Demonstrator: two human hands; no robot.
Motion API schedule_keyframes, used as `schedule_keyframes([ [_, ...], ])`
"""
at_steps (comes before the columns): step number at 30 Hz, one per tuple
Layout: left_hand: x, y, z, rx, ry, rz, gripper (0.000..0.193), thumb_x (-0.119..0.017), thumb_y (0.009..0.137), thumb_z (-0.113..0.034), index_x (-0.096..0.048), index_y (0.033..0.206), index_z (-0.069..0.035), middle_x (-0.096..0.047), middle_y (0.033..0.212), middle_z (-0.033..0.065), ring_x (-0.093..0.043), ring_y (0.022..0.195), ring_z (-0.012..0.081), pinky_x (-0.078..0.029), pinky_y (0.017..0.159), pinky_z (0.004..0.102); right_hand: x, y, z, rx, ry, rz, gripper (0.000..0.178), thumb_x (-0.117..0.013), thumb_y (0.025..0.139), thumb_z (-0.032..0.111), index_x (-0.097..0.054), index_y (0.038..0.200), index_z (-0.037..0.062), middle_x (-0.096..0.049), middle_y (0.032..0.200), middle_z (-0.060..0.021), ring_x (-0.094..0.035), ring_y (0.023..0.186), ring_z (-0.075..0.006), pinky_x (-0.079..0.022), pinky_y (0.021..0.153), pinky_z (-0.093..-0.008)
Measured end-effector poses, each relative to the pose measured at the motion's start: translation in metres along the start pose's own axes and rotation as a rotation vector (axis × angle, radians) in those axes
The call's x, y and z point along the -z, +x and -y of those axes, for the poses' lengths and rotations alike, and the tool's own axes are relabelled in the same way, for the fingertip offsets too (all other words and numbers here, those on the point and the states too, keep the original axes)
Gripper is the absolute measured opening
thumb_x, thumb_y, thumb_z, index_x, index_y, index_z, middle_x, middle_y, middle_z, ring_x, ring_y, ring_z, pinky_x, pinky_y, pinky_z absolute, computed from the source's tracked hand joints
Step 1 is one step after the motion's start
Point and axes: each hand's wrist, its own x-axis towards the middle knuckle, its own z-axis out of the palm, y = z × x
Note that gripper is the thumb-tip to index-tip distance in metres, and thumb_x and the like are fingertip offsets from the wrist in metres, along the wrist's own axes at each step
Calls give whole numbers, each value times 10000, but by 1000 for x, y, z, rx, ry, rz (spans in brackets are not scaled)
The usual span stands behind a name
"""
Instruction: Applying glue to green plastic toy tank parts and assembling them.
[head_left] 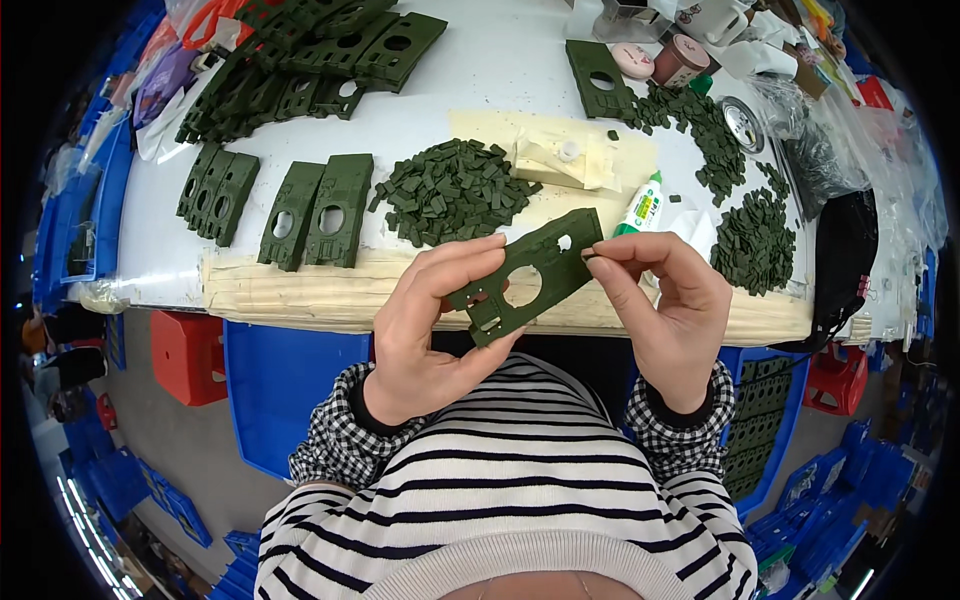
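Observation:
My left hand (415,335) is closed round one end of a dark green plastic model tank hull part (562,280), holding it tilted above the table's front edge. The part has one large round hole and a smaller opening. At its other end, my right hand (680,312) pinches a tiny dark green piece (590,252) between thumb and forefinger, close against the part's edge. Beyond my hands lies a heap of small green plastic pieces (452,192). A glue bottle (640,207) with a green cap lies to its right, beside a cream-coloured block (562,160).
Similar hull parts (345,185) lie at the left, with more stacked (400,50) behind. Further small-piece heaps (755,243) are at the right, near a black bag (845,260). A blue bin (290,385) and red stool (188,355) stand below the table.

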Motion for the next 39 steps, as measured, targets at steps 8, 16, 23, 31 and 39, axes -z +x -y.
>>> schedule_keyframes([
  [8,-6,0,-2,-77,30,-138,516,-776,662,23,-561,1130,45,-609,1129,229,-623,1007,299,-535,805,327,-1,7,-3,49,-25,52,86,-711,769,44,-675,842,17,-561,1071,-93,-513,1009,-164,-401,881,-296],
  [16,-5,-1,-1,-75,23,-119,511,-774,665,26,-563,1130,47,-610,1131,235,-622,1018,303,-530,819,334,0,10,-11,-89,167,146,85,-698,776,62,-668,826,0,-531,1065,-94,-483,1062,-175,-346,964,-308],
  [23,-5,-2,1,-81,11,-121,508,-770,669,24,-563,1132,50,-608,1136,237,-622,1020,308,-530,820,337,-5,10,-10,-97,157,132,80,-696,775,57,-664,817,-2,-529,1061,-95,-484,1055,-172,-352,953,-307],
  [31,-5,-2,-1,-63,-1,-129,504,-772,669,19,-567,1129,51,-615,1129,231,-625,1012,305,-531,816,333,-7,10,-10,-114,201,110,72,-692,777,52,-660,808,-5,-530,1054,-98,-486,1047,-167,-354,948,-304],
  [39,-5,-2,0,-69,0,-134,501,-777,668,11,-571,1123,50,-617,1132,230,-627,1011,303,-528,822,338,-7,10,-10,-107,194,109,67,-691,773,44,-660,809,-3,-536,1049,-91,-490,1040,-162,-354,945,-299],
])
